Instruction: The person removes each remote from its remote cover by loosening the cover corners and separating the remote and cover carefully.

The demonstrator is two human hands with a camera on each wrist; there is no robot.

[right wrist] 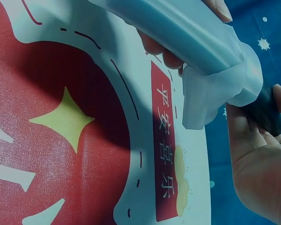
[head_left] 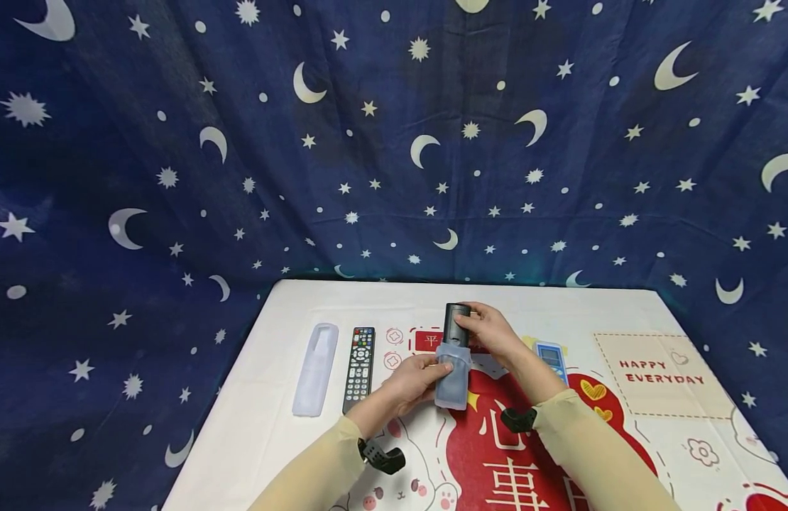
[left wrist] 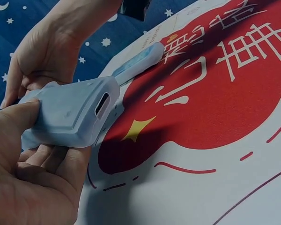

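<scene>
A black remote control (head_left: 456, 326) is partly inside a translucent silicone remote cover (head_left: 453, 383), its upper end sticking out. My left hand (head_left: 412, 385) grips the cover, thumb across its face. With the thumb on the remote's back and fingers behind, my right hand (head_left: 492, 335) holds the bare upper end. The cover's mouth is folded back in a loose flap (right wrist: 201, 105) in the right wrist view. A slot (left wrist: 101, 105) in the cover's closed end shows in the left wrist view, dark inside. The remote's lower part is hidden under the cloudy cover.
Left of my hands lie another black remote with several buttons (head_left: 359, 365) and a long translucent cover (head_left: 315, 369). A blue-framed remote with a screen (head_left: 551, 357) lies behind my right forearm. A printed cloth (head_left: 266, 355) covers the table; a starry curtain (head_left: 394, 163) hangs behind.
</scene>
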